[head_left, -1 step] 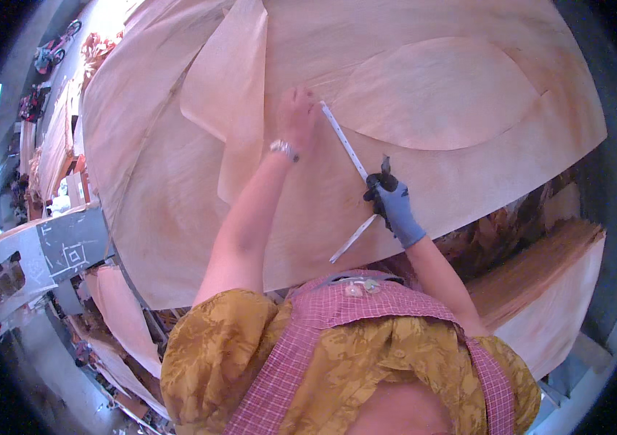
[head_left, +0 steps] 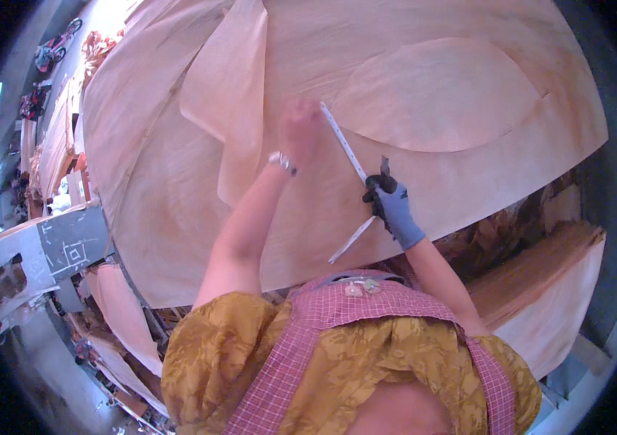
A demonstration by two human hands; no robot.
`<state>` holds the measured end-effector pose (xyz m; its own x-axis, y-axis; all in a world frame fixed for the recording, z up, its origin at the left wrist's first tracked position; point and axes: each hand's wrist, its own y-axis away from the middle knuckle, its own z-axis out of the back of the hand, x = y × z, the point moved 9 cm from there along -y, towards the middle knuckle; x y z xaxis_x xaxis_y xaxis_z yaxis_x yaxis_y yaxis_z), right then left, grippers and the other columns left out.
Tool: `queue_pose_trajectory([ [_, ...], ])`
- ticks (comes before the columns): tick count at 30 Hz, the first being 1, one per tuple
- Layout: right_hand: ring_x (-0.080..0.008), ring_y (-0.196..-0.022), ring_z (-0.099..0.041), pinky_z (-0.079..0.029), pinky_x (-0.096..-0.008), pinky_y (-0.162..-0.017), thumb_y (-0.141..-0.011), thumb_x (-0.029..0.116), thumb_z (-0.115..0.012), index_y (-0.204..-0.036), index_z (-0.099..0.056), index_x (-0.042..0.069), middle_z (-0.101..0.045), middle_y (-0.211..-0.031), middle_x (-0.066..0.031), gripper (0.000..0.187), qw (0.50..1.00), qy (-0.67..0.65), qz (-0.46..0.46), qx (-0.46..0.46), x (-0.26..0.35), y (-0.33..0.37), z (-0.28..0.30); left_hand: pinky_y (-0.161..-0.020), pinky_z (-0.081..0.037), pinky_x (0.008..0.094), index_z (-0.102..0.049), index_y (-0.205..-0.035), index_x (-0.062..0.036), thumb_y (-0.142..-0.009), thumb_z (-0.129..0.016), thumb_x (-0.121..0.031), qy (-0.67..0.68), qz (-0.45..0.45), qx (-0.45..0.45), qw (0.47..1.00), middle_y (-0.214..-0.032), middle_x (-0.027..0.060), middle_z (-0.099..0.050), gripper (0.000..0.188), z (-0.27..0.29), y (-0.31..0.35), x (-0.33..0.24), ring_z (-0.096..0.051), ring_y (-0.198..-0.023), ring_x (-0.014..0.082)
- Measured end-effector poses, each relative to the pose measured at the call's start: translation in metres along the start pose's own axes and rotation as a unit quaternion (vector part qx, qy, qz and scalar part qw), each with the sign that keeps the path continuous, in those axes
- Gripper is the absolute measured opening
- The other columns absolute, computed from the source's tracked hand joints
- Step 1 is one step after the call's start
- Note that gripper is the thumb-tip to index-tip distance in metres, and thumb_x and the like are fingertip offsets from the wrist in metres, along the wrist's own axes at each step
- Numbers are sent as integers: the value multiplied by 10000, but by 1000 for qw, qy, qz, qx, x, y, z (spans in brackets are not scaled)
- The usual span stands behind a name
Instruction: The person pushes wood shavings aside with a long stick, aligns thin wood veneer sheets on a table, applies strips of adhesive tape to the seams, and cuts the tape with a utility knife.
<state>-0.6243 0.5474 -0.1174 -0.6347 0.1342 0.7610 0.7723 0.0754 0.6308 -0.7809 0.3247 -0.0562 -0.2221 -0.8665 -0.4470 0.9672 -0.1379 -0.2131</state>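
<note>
My left hand (head_left: 302, 125), bare with a silver watch (head_left: 282, 161) at its wrist, is over the wood veneer sheet (head_left: 156, 210), beside the far end of a white dotted strip of tape (head_left: 342, 138). Motion smears its fingers, and I cannot tell if they touch the strip. In a blue and black glove, my right hand (head_left: 393, 206) is closed around the strip, whose loose end points toward me. A flat dark blade-like tool (head_left: 384, 165) sticks up from the same grip; the rest of it is hidden.
A rounded veneer piece (head_left: 446, 94) lies at the far right, and an angular one (head_left: 228, 80) at the far left. Stacked veneer (head_left: 540, 283) stands at the lower right. A grey metal panel with chalk marks (head_left: 72, 243) is on the left.
My left hand has shifted slightly toward me and its fingers are more blurred. My right hand stays in place with the strip and the tool.
</note>
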Motion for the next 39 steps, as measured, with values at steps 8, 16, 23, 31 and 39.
queue_pose_trajectory([
  [8, -77, -509, -537, -411, -252, -457, -924, 232, -619, -963, -662, 58, -651, -708, -30, 183, 973, 207, 100, -18, 94, -20, 80, -1035, -390, 450, -597, -1245, -101, -832, -657, -223, -102, -111, 43, 988, -1336, 93, -558, 435, -9, 44, -65, -500, -1249, 292],
  [16, -39, -408, -413, -307, -208, -374, -908, 256, -659, -979, -670, 81, -616, -641, -28, 190, 993, 59, -31, -98, 97, 1, 307, -1013, -392, 456, -508, -1332, -110, -833, -566, -92, -102, -34, 11, 994, -1280, 107, -575, 503, -63, 17, -157, -501, -1218, 304],
  [23, -54, -421, -454, -348, -214, -399, -904, 234, -647, -986, -677, 79, -644, -654, -39, 179, 998, 40, -48, -17, 90, -2, 348, -1008, -371, 446, -473, -1381, -136, -822, -626, -216, -28, -155, 140, 978, -1427, 70, -459, 585, -151, -2, -374, -457, -1250, 273],
  [31, -330, -587, -629, -488, -433, -539, -904, 222, -587, -866, -633, 72, -672, -737, -142, 162, 754, 591, 282, -48, 177, -25, 368, -1028, -321, 482, -476, -1385, -205, -784, -699, -352, -113, -128, 154, 973, -1461, 34, -427, 658, -178, 0, -385, -402, -1307, 250],
  [39, -49, -454, -452, -344, -216, -418, -898, 237, -656, -983, -692, 92, -641, -682, -28, 172, 991, 43, 88, -87, 217, -117, 516, -1059, -312, 487, -459, -1387, -140, -858, -592, -242, -40, -127, 179, 975, -1465, 52, -426, 555, -211, -95, -442, -451, -1270, 273],
])
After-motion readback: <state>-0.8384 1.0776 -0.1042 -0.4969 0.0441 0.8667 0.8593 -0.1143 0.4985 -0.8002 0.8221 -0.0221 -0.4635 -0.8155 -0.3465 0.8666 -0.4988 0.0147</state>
